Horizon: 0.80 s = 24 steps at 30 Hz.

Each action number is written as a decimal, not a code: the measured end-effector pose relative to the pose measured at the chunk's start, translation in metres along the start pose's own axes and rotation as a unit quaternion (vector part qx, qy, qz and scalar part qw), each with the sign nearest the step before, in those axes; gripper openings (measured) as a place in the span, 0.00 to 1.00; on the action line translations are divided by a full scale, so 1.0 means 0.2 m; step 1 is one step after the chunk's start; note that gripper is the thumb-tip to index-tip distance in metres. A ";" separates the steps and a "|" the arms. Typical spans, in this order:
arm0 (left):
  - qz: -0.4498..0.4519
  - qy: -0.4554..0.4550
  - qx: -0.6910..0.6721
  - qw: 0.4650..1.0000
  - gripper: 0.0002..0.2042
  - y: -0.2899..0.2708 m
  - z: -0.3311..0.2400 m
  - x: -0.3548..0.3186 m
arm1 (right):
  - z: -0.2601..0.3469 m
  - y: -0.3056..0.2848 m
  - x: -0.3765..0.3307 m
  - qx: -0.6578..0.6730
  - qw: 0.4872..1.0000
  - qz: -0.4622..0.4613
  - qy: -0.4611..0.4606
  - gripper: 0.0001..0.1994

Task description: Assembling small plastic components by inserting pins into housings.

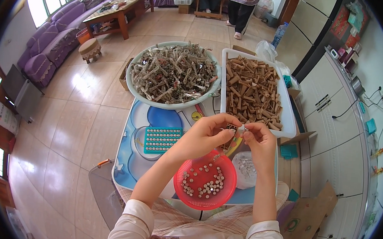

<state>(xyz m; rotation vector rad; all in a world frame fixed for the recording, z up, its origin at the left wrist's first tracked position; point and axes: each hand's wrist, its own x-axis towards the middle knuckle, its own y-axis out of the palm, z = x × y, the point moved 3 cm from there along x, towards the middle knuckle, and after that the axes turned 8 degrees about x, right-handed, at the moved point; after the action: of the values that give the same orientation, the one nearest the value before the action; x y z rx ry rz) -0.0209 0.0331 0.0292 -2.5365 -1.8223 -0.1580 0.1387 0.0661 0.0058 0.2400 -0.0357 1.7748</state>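
My left hand (209, 136) and my right hand (261, 144) meet above the table, fingertips pinched together on a small whitish piece (242, 128), too small to name. Below them sits a red plastic basket (182, 171) with many small round silvery discs (216, 183) inside. To its right, beneath my right hand, lies a clear bag or bowl (245, 170) of small translucent pieces. A teal tray (162, 140) with rows of round silvery discs rests left of my left forearm. Behind my fingertips is a brown gridded piece (228, 140), partly hidden.
A pale green tub (133, 91) heaped with clear plastic and metal parts stands at the far side, beside a white bin (223, 90) of brown pieces. The blue patterned table (128, 159) carries these. Cabinets (337, 129) line the right; a person (241, 14) stands at the back.
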 end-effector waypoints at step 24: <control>0.012 0.016 -0.009 1.000 0.14 0.03 0.04 0.01 | 0.21 0.11 -0.12 -0.298 0.885 -0.026 -0.358 0.10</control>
<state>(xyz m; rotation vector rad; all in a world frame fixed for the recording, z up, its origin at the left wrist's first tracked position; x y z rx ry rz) -0.0134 0.0337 0.0220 -2.5518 -1.7860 -0.2157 0.1278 0.0311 0.0450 0.4262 -1.0793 1.4523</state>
